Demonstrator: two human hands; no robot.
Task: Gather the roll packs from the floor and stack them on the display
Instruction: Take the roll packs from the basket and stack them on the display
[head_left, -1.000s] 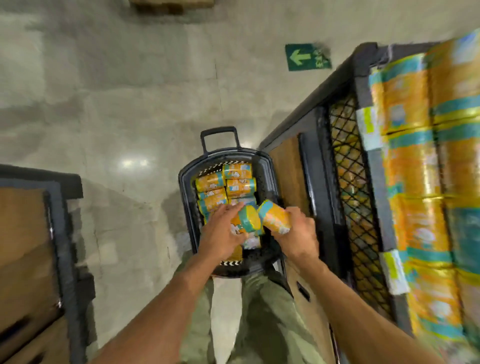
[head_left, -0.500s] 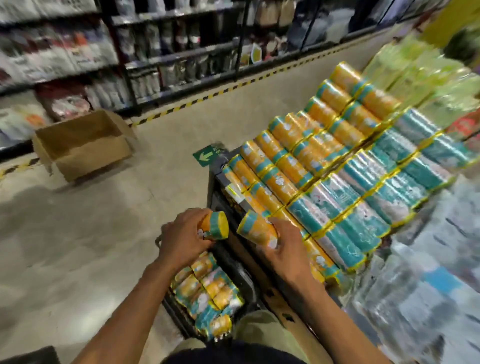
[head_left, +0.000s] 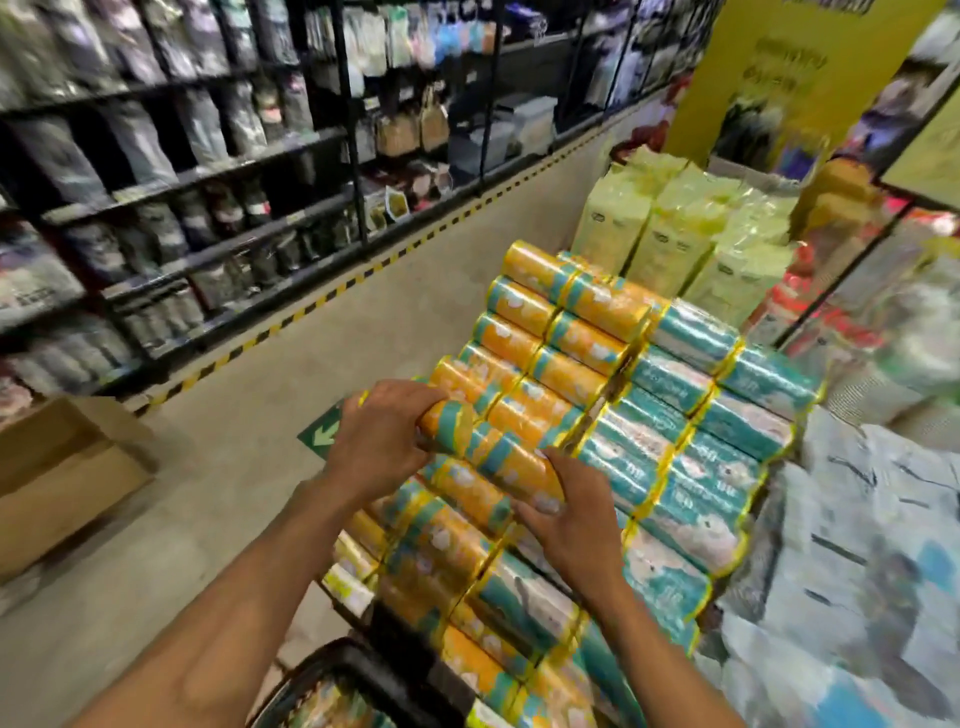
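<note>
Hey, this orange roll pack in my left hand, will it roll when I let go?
Probably: the orange roll pack is a cylinder lying on rounded stacked packs. Its glossy wrap looks slippery. Likely light: your left hand wraps round its end.

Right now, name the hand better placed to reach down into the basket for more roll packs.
Probably the left hand: the basket sits below its forearm, while the right hand grips a roll pack further right, away from it.

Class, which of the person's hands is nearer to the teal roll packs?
Right. The right hand holds an orange pack just beside the teal roll packs; the left hand grips a second orange pack farther left.
</note>
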